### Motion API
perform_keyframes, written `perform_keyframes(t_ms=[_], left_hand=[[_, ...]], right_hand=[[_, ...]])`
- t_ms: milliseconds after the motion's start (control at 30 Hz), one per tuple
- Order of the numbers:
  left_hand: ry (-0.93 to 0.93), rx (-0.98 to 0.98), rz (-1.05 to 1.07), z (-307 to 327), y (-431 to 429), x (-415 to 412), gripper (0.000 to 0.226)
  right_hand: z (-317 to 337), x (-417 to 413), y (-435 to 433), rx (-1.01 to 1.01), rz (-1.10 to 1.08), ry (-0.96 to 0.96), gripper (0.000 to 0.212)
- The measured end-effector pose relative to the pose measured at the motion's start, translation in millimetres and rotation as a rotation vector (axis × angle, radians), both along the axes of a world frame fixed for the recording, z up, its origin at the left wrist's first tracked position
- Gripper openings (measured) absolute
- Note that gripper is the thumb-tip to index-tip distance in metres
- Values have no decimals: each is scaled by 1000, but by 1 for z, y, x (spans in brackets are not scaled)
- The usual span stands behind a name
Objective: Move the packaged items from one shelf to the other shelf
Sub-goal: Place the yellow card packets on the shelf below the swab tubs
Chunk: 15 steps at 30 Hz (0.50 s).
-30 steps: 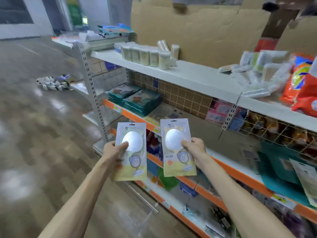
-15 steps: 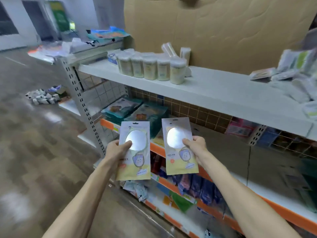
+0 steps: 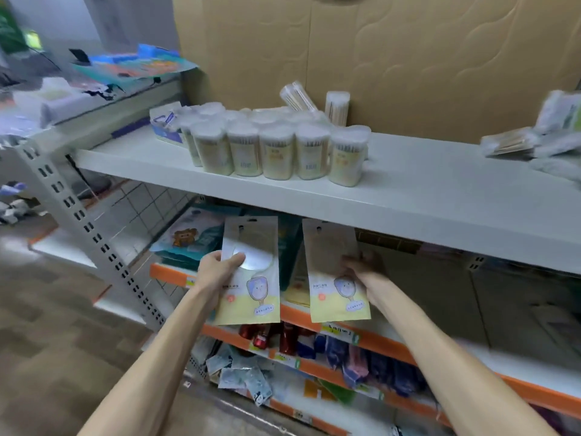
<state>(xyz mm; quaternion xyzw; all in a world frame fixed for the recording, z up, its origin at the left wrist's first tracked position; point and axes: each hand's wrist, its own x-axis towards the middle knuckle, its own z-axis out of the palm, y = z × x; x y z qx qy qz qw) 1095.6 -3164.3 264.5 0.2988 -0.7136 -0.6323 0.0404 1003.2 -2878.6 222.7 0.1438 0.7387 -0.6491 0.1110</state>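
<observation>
Both pouches [image 3: 250, 272] [image 3: 334, 272]: beige top, pale yellow bottom, blue cartoon print. Top shelf [image 3: 440, 187] white. Lower shelf edge [image 3: 377, 339] orange. Backing cardboard [image 3: 408, 58] tan. Tubs [image 3: 276, 152] clear, cream contents.

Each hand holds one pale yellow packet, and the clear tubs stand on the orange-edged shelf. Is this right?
Not quite. In the head view the clear tubs stand on the white upper shelf, not on the orange-edged shelf below it. The rest is right: the left hand holds one pale yellow packet and the right hand holds the other packet.
</observation>
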Motion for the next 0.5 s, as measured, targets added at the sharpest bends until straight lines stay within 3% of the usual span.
perform_keyframes(t_ms=[167,433,500], left_hand=[[11,-38,-143,-3,-32,-41,17],[39,121,-260,2,-47,-79,30],[75,135,-313,3,-45,-86,18]], right_hand=[[0,3,-27,-35,-165,-31,22],[3,22,-23,34,-440,6,21],[1,23,-17,67,-485,-19,22]])
